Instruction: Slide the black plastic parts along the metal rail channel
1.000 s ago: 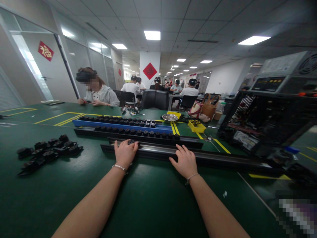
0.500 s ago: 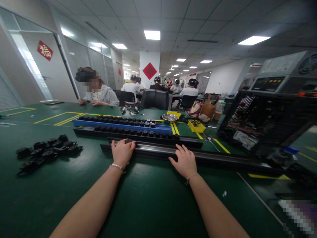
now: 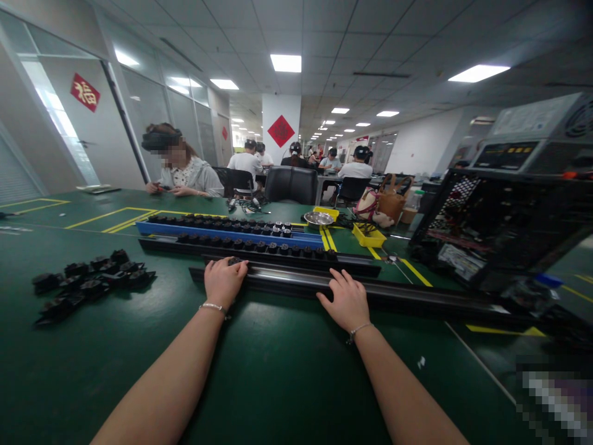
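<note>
A long black rail (image 3: 287, 276) with a shiny inner channel lies across the green table in front of me. At its left part, my left hand (image 3: 224, 283) is closed around a small black socket module (image 3: 235, 261), which sits at the channel and is partly covered by my fingers. Farther right, my right hand (image 3: 345, 298) grips the same rail, fingers over the top and thumb at the near edge. Just behind lies a second black rail (image 3: 160, 245) carrying a row of black modules, and beyond that a blue rail (image 3: 306, 238) with another row.
Loose black modules (image 3: 95, 285) are heaped at the left. An open computer case (image 3: 500, 228) stands at the right. Toward the back are a metal dish (image 3: 319, 218), a yellow bin (image 3: 369, 235) and cables. Across the table sits a person (image 3: 185, 173) wearing a headset.
My left hand has slid slightly left along the rail with the module. My right hand stays in place on the rail.
</note>
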`<state>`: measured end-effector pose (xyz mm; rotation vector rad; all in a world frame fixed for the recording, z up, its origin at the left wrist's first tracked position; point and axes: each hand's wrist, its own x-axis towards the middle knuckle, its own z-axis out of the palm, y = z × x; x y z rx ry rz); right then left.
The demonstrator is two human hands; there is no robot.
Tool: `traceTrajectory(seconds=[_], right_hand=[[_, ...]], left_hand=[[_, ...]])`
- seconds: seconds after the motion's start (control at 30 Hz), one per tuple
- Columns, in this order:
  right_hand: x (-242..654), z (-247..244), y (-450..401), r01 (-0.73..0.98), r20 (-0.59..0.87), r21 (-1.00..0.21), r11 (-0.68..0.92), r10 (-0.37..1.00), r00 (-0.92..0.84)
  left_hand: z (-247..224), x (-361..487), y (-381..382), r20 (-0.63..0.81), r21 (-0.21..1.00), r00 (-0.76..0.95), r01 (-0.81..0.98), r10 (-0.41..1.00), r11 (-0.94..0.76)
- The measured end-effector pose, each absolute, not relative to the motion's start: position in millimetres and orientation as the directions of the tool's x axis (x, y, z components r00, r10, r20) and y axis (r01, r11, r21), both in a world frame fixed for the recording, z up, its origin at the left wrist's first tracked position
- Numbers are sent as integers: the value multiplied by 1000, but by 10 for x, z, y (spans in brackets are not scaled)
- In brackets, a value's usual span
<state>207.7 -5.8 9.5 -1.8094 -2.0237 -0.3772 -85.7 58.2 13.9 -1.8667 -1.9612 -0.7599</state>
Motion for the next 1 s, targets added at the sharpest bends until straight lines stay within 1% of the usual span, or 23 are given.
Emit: traceTrajectory(seconds=[0.27,0.63,0.87,1.0], right_hand=[[2073,99,-57,992,460,-49,119,884,-84],[2068,106,-61,991,457,-56,123,886,-84],[2072,102,-57,991,459,-55,123,885,-84],[2071,102,-56,992,463,-45,118,882,-84]], left_hand=[[151,-946,600,584,146,-109,989,805,28],[146,-1068,658,575,180,-143,983,805,45],[138,-1172,691,564,245,-229,964,793,104],[101,-1216,734,548,326,-288,938,786,117]])
